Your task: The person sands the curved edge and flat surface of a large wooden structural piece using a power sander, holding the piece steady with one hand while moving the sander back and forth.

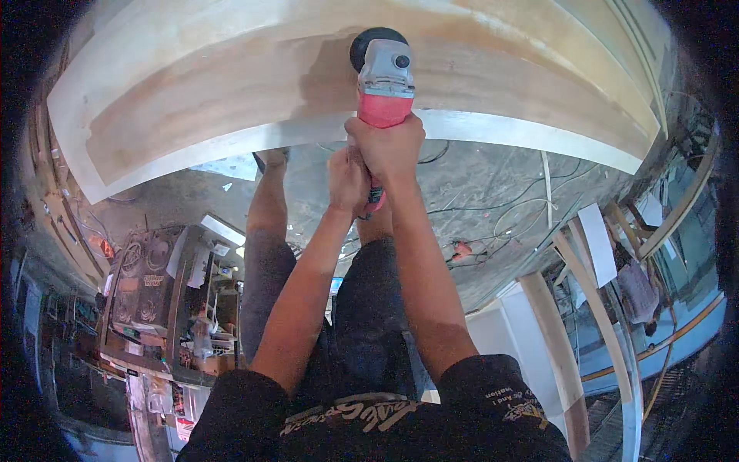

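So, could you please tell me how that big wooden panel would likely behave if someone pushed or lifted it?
The wooden panel looks broad and thick-edged, so probably stiff and heavy, not floppy. Its flat face suggests it would slide rather than roll. Both hands, left and right, press the red grinder on it, so it seems steady.

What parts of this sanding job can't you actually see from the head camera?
- Disc of the red grinder: hidden under its own grey head, against the wooden panel.
- Left hand: its fingers are partly covered by the right hand.
- Panel ends: cut off by the dark fisheye rim.
- Cluttered crate: contents too small to tell.
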Motion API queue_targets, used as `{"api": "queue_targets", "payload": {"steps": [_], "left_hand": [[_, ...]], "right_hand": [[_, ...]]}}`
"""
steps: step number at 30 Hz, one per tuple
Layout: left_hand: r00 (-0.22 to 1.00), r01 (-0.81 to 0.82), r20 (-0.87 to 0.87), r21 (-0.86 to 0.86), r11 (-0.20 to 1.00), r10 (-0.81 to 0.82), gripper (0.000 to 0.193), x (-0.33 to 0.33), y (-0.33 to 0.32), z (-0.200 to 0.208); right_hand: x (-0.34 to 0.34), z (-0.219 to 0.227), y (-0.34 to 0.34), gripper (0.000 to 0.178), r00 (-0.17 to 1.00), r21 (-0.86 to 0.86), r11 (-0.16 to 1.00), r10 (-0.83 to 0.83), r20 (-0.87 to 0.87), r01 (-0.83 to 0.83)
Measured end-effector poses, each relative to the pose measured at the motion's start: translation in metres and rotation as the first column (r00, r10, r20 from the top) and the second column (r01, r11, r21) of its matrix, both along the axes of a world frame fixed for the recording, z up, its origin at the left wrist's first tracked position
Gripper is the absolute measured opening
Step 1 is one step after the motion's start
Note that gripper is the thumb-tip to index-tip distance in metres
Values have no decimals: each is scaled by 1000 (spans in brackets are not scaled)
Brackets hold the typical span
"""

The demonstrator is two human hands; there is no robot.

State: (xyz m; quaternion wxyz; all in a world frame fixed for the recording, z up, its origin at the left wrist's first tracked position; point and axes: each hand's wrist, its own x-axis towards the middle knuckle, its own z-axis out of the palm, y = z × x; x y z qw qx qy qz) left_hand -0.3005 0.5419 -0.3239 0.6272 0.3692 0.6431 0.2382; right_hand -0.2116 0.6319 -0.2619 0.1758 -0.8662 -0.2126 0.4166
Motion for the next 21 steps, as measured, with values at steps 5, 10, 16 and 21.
{"api": "queue_targets", "payload": {"steps": [5, 10, 16, 21], "left_hand": [[999, -47, 12, -35, 998, 47, 69, 15, -10, -1], [992, -92, 79, -86, 992, 99, 68, 26, -8, 2], [994, -69, 83, 0, 998, 69, 62, 42, -11, -3], [998, -66, -15, 31, 997, 67, 57, 39, -26, -23]], "right_hand": [[14, -2, -6, 32, 999, 25, 999, -20, -36, 21], [26, -3, -10, 30, 1000, 21, 1000, 19, 2, -19], [44, -12, -15, 32, 997, 53, 999, 2, 76, -6], [43, 9, -5, 35, 1000, 0, 1000, 7, -4, -7]]}}
